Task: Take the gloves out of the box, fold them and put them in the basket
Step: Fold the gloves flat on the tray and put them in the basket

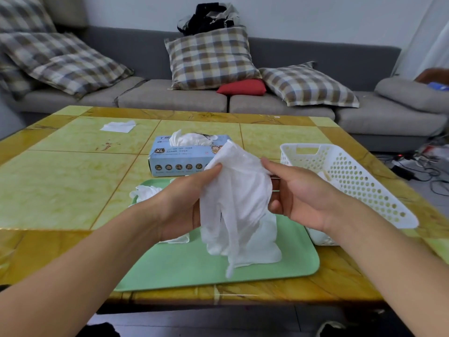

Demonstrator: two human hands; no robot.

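Note:
A white disposable glove (237,203) hangs upright above the green tray (194,266), fingers pointing down. My left hand (184,200) pinches its upper left edge and my right hand (298,198) pinches its upper right edge. Behind them lies the light blue glove box (179,158), marked XL, with more white gloves sticking out of its top opening. The white perforated basket (349,176) stands at the right of the tray, partly hidden by my right forearm. Another crumpled white glove (145,192) lies on the tray's far left corner.
The yellow-green tiled table (73,181) carries a white tissue (119,126) at the far left. A grey sofa with checked cushions (209,59) runs behind the table. Cables lie on the floor at the right.

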